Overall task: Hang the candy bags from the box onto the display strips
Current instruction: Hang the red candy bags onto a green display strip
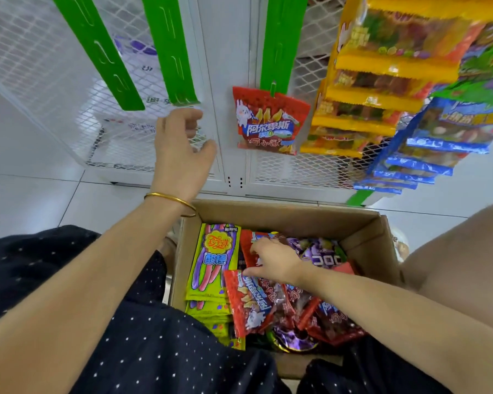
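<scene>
While the right hand [273, 258] was down in the cardboard box [282, 214], its fingers were curled onto a red candy bag [249, 301], though I couldn't tell how tight the grip was. The left hand [180, 149] was up in the air holding nothing, fingers loosely bent, just under the tip of the middle green display strip [170, 49]. A gold bangle [172, 201] sat on that wrist. The box was stuffed with bags, with a lime-green stack [211, 260] at 9 o'clock and purple packs [320, 253] at 1 o'clock. One red bag [268, 122] was already hanging from the third green strip [281, 41], at 12 o'clock from the box. Yellow bags [382, 81] and blue ones [427, 155] filled more strips at 2 o'clock. Behind everything stood a white mesh rack [40, 58] on a white tiled floor [26, 194].
</scene>
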Available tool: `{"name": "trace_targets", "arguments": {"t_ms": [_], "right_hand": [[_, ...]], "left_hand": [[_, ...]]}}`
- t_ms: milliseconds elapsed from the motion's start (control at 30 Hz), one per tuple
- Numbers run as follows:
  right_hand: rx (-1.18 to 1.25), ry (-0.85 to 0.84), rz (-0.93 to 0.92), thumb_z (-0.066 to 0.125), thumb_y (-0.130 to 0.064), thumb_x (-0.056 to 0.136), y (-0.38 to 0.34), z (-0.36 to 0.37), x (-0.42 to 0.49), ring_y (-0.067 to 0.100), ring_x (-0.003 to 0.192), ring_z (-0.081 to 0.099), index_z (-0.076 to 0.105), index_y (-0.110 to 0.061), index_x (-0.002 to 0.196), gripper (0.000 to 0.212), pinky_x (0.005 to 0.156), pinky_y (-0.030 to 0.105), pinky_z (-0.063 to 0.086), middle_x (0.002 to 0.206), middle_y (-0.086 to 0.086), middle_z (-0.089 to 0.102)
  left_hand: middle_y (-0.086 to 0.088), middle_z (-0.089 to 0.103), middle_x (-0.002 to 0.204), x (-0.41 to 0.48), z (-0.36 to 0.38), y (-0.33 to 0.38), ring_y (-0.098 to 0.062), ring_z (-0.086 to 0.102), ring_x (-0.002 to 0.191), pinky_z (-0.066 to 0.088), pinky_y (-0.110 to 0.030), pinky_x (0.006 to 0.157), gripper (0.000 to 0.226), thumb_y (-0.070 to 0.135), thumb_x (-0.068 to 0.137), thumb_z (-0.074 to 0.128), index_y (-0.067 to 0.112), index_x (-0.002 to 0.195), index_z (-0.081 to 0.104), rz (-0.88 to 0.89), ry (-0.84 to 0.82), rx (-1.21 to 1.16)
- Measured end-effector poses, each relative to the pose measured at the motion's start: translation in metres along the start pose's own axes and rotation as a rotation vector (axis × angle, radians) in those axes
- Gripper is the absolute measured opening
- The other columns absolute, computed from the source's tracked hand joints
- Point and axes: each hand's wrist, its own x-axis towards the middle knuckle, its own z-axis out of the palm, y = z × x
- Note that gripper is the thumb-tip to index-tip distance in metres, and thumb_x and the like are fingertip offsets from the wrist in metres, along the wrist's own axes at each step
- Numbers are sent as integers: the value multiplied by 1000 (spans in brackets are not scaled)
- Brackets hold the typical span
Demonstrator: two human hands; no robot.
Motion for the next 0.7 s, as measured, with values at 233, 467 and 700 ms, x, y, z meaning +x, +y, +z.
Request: {"name": "trace_targets", "arguments": {"t_ms": [233,467,700], "right_hand": [[-204,104,-23,44,-31,95,-14,6,7,33,108,54,50,-6,114,32,79,42,49,118,12,53],[129,378,105,45,-20,92,1,-43,-17,22,71,55,52,-13,74,20,57,28,36,81,1,57],[358,621,-160,54,-26,86,-24,-86,-55,20,76,58,63,-10,75,21,67,38,46,76,2,65]], "left_hand": [[-15,49,116,-10,6,-17,-15,50,92,39,-14,79,39,0,82,59,5,119,51,-108,-87,58],[-14,52,95,-30,22,-11,-25,56,87,54,-35,80,6,21,95,48,16,91,50,-516,-589,136],[-17,66,96,-43,53,-4,-22,64,76,56,-31,67,32,35,92,55,5,102,59,-1020,-734,-378]]}}
